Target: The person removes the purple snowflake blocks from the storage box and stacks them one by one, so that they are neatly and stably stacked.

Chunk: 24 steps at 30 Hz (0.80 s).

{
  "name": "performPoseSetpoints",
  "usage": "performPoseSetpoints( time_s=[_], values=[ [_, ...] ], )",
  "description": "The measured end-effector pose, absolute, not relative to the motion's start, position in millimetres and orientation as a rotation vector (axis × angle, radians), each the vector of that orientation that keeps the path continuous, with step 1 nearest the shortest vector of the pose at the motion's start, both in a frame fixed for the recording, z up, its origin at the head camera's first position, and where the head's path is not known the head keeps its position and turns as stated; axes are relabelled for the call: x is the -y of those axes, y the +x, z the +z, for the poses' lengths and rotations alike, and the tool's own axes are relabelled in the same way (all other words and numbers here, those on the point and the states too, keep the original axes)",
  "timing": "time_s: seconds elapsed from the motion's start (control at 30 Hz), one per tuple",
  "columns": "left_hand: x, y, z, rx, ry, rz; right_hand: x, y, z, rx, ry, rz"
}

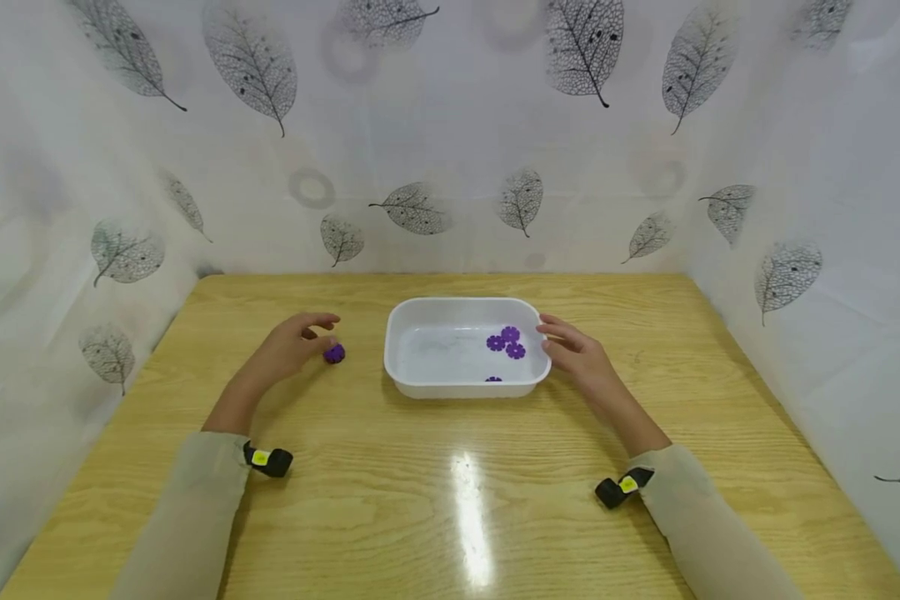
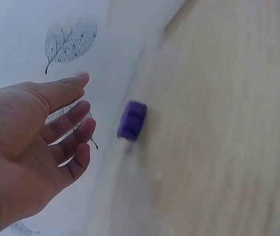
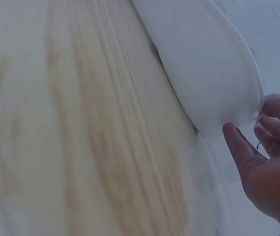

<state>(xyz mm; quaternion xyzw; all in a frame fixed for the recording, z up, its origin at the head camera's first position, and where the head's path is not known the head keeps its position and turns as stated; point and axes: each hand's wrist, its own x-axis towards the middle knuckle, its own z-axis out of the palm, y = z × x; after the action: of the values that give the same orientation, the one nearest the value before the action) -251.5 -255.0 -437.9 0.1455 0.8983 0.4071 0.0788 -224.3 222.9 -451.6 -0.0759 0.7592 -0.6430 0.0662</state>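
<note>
A small purple stack of notched discs (image 1: pixel 334 354) lies on the wooden table, left of a white plastic tub (image 1: pixel 427 386). Beside the stack is my left hand (image 1: pixel 291 343), thumb and fingers spread apart. In the left wrist view the purple stack (image 2: pixel 132 121) sits apart from the loosely bent fingers (image 2: pixel 76 140), with nothing in that hand. At the tub's right end, my right hand (image 1: pixel 581 360) holds the rim. The right wrist view has the thumb (image 3: pixel 239 145) against the tub's outer wall (image 3: pixel 203 73), other fingertips partly hidden behind the rim.
Several purple notched discs (image 1: pixel 510 334) lie in the right part of the tub, one partly hidden by its front wall. The wooden table (image 1: pixel 375 483) meets a leaf-printed white curtain (image 1: pixel 435 133) at the back and sides.
</note>
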Motion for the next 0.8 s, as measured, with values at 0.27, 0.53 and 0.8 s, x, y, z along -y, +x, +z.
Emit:
performPoseSetpoints(
  time_s=[0.27, 0.53, 0.8],
  values=[
    [216.9, -264.1, -413.9, -2.656, 0.583, 1.23, -222.7, -224.4, -450.0, -2.274, -0.218, -1.941],
    [173.3, -272.9, -406.0, -2.637, 0.689, 1.241, -214.6, -212.9, -432.2, -2.293, -0.228, -1.911],
    [125.0, -276.9, -404.6, -2.585, 0.779, 1.232, -212.5, -210.8, -429.0, -2.293, -0.217, -1.921]
  ],
)
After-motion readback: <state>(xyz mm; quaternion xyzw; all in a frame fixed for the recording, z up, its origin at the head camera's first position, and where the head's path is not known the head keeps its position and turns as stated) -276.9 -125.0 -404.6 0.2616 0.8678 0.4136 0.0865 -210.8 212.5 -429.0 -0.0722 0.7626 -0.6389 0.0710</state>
